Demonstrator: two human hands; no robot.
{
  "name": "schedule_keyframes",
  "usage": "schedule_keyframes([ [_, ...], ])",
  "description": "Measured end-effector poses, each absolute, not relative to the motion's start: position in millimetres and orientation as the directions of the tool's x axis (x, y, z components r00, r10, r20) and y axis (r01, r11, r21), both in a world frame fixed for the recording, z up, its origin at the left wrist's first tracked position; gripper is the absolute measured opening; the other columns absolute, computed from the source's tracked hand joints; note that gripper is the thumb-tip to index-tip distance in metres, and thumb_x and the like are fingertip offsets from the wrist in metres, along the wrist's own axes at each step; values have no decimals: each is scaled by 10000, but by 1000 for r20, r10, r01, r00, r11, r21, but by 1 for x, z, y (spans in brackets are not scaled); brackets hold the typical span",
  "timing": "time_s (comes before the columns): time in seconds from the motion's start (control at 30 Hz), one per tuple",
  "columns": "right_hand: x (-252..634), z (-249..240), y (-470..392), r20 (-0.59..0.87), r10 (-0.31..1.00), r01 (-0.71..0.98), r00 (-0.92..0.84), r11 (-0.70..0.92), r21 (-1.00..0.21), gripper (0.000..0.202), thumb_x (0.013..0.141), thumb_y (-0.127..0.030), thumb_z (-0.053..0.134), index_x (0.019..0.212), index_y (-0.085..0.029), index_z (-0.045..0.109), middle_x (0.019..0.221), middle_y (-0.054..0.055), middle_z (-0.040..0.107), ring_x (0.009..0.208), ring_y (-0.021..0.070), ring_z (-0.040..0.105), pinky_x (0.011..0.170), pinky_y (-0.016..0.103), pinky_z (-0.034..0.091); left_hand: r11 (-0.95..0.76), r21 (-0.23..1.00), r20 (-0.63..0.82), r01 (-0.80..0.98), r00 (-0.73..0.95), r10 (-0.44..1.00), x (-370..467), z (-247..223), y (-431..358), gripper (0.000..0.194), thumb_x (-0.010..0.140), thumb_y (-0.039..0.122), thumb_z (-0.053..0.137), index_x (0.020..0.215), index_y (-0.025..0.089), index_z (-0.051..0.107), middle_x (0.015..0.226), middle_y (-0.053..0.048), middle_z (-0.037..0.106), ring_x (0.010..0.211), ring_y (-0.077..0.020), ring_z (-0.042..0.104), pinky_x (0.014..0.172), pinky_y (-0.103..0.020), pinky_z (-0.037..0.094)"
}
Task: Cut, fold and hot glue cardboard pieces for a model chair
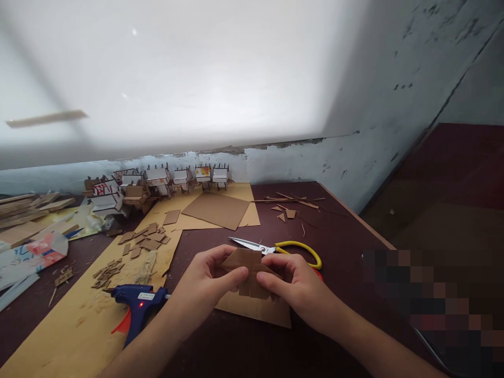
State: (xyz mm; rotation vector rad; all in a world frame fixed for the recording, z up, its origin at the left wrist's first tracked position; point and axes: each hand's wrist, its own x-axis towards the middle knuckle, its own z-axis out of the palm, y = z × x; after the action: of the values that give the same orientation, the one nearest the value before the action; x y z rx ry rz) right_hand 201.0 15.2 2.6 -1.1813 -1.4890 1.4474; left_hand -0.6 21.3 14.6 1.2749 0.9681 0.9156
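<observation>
Between my two hands is a small folded cardboard piece (251, 262), raised over the table. My left hand (214, 281) pinches its left side, thumb on the near face. On the right side my right hand (289, 275) grips it the same way; the fingers behind the cardboard are partly hidden. Below lies a flat cardboard sheet (263, 311). Just beyond my hands rest scissors (299, 245) with yellow handles, blades pointing left. A blue glue gun (137, 302) with a lit red light and red trigger lies left of my left forearm.
Small cut cardboard pieces (149, 241) lie on a stained tan sheet (74, 320) at left. Several miniature cardboard chairs (157, 176) line the wall. A larger cardboard sheet (216, 210) and thin strips (295, 198) are at the back. Wood-like strips (27, 207) are stacked far left.
</observation>
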Motion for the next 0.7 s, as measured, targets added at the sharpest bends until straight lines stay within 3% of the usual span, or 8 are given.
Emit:
schedule_keyframes([
  [0.27,204,0,15,-63,931,106,-358,-27,-994,203,885,-383,705,849,-187,664,775,-8,580,668,142,545,591,251,444,51,999,-50,5,332,942,-2,12,23,254,883,372,724,1026,166,766,856,-59,722,777,-179,645,675,-248,499],
  [0.47,205,6,13,-77,931,144,-358,-26,-989,207,882,-321,681,737,-186,621,700,-23,539,656,133,505,576,234,384,138,940,-100,-310,135,986,-1,8,26,259,818,355,814,967,174,702,912,-59,767,747,-169,708,685,-250,561],
  [0.57,203,8,10,-98,892,84,-441,-68,-994,199,883,-279,663,719,-190,595,693,-21,590,638,132,555,574,230,411,99,924,-97,-370,23,995,-2,8,27,281,766,307,867,923,164,684,921,-50,771,802,-153,720,719,-214,572],
  [0.7,200,6,4,-209,803,50,-558,-219,-974,148,871,-177,627,799,-219,504,695,-16,701,607,153,668,584,247,501,147,898,-118,-414,94,988,-1,9,26,265,772,301,862,858,155,658,891,-62,771,743,-155,718,685,-234,581],
])
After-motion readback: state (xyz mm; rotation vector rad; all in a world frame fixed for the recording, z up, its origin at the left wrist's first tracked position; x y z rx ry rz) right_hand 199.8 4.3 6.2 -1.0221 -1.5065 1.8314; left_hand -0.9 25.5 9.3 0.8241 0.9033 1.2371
